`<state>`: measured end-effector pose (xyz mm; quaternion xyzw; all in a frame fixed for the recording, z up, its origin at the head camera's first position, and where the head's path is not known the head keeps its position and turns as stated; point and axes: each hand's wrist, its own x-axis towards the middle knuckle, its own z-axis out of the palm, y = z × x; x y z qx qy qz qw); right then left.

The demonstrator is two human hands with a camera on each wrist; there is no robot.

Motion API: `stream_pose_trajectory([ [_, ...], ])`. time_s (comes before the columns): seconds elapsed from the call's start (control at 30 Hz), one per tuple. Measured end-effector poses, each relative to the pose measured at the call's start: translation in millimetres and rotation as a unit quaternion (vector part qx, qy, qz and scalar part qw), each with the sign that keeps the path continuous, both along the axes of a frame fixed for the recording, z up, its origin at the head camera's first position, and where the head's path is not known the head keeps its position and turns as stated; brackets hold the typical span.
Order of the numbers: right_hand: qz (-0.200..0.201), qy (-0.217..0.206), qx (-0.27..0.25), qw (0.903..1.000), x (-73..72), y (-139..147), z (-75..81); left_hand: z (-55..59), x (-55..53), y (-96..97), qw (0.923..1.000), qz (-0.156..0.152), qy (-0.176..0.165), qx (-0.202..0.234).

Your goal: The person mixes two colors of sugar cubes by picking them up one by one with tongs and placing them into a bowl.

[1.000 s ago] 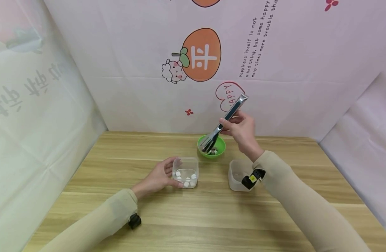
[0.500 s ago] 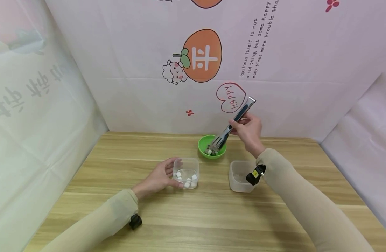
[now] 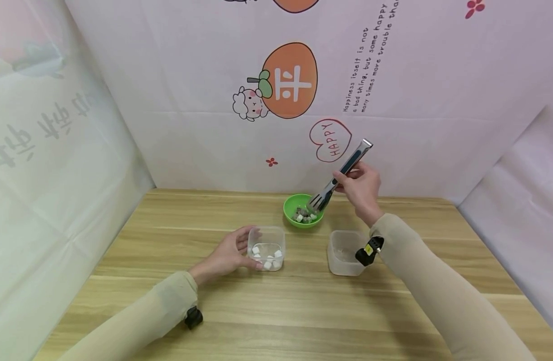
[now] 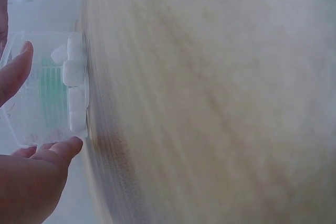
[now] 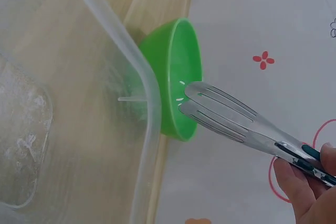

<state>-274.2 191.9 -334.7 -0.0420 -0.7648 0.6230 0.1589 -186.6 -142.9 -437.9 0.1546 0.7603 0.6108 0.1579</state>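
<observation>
My right hand [image 3: 365, 189] grips a pair of metal serving tongs [image 3: 348, 164] with dark handle inlays. Their slotted tips hang over the right side of a small green bowl [image 3: 291, 204]. Inside that bowl lie greyish-brown and white pieces [image 3: 303, 215]. In the right wrist view the tong tips stand slightly apart at the bowl's opening, with nothing seen between them. My left hand [image 3: 225, 254] holds a clear plastic container [image 3: 270, 233], thumb at the near side and fingers at the far side. Several white cubes [image 4: 73, 74] lie on its bottom.
A second translucent container [image 3: 346, 266] stands on the wooden table [image 3: 276, 311] under my right forearm, with slight residue on its floor. A white printed cloth [image 3: 195, 150] rises behind the table's back edge, close behind the green bowl. Cloth also hangs at both sides.
My right hand has shifted right with the tongs. Their tips dipped into the bowl and then rose toward its right rim; more pieces in the bowl now show. My left hand stays put.
</observation>
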Motion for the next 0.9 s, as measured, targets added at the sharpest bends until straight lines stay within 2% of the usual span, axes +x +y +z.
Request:
stream_pose_trajectory([
  [0.2,0.017,0.015,-0.012,0.9997,10.2,-7.0,9.5,-0.4,0.1,0.4,1.0,0.003,-0.003,-0.001],
  [0.6,0.108,0.048,-0.033,0.9924,41.9,-39.1,23.1,0.1,-0.1,0.2,1.0,-0.001,-0.003,0.002],
  [0.9,0.166,0.061,-0.032,0.9836,57.4,-66.8,18.8,-1.1,0.2,-0.2,1.0,0.005,-0.002,-0.005],
])
